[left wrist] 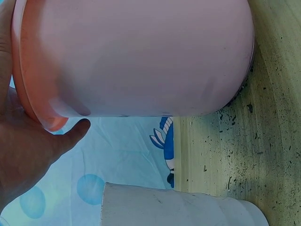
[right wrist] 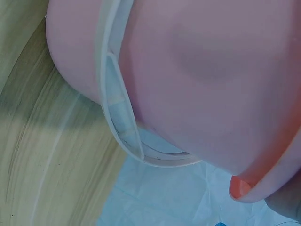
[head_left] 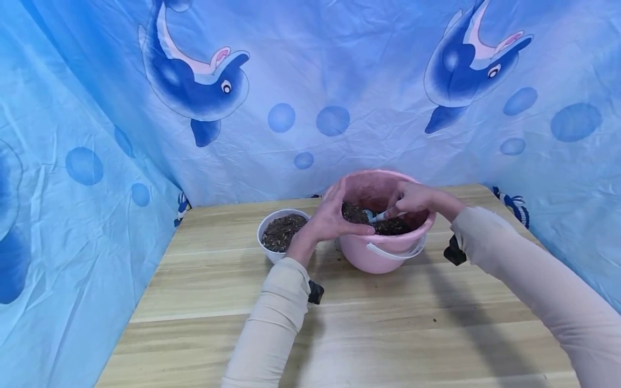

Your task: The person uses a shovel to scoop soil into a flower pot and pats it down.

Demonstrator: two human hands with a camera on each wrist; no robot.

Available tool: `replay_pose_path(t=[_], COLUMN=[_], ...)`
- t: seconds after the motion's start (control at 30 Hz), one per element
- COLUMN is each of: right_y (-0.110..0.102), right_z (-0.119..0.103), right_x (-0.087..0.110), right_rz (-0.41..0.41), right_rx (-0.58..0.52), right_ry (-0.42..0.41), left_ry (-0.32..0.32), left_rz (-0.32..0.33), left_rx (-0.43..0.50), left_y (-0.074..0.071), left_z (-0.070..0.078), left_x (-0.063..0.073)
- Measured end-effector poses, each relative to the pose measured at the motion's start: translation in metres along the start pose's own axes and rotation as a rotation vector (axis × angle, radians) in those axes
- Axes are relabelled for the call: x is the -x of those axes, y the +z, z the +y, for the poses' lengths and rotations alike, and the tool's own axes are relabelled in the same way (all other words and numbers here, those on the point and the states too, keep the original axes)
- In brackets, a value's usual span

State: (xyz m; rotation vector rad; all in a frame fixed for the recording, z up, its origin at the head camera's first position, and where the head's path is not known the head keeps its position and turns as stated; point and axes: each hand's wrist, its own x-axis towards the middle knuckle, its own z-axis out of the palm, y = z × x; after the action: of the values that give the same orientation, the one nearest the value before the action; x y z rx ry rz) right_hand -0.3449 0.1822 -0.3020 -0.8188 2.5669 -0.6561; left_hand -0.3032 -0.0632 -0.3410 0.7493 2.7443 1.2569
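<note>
A pink bucket [head_left: 361, 257] stands tilted slightly on the table, with dark soil [head_left: 356, 213] inside. My left hand [head_left: 329, 218] holds the bucket's left rim, thumb over the front edge. Inside the bucket, my right hand [head_left: 411, 198] grips the handle of a small pale blue shovel [head_left: 378, 216]; its blade is at the soil, partly covered. The bucket's white carrying handle [right wrist: 120, 110] hangs down its front. To the left, close to my left wrist, is a white pot [head_left: 262, 245] filled with dark soil [head_left: 283, 231]. The right wrist view hides the shovel behind the bucket wall.
The light wooden table [head_left: 204, 302] carries crumbs of soil [left wrist: 235, 122] beside the bucket. A blue curtain [head_left: 291, 64] printed with dolphins hangs behind the table and along its sides.
</note>
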Motion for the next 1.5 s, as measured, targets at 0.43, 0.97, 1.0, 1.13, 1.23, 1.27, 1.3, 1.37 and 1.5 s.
replay_pose_path(t=[0.43,0.97,1.0,1.13,1.23,1.27,1.3,1.37,1.5], right_y=[-0.003,-0.013,-0.014,-0.013,-0.011,-0.01,-0.01,-0.008,-0.005], right_z=[-0.008,-0.01,-0.01,-0.006,-0.004,-0.004,-0.004,-0.004,-0.004], right_x=[0.021,0.043,0.045,0.05,0.051,0.052,0.052,0.053,0.054], right_rz=[0.021,0.078,0.079,0.097,0.122,0.131,0.137,0.154,0.177], right_rx=[-0.216,-0.225,-0.238,-0.285,-0.309,-0.318,-0.328,-0.35,-0.4], right_ry=[0.127,0.143,0.146,0.153,0.152,0.148,0.148,0.145,0.141], left_ry=[0.008,0.011,0.013,0.016,0.014,0.015,0.016,0.018,0.014], left_rz=[-0.003,-0.007,-0.005,0.004,0.009,0.01,0.011,0.014,0.013], left_rx=[-0.005,-0.053,-0.054,-0.057,-0.062,-0.064,-0.066,-0.069,-0.054], left_y=[0.003,0.001,0.001,0.0,-0.001,-0.001,-0.001,-0.001,-0.002], left_z=[0.003,0.005,0.005,0.004,0.003,0.003,0.002,0.002,0.0], left_x=[0.002,0.0,0.0,-0.001,-0.001,-0.001,-0.001,-0.001,0.001])
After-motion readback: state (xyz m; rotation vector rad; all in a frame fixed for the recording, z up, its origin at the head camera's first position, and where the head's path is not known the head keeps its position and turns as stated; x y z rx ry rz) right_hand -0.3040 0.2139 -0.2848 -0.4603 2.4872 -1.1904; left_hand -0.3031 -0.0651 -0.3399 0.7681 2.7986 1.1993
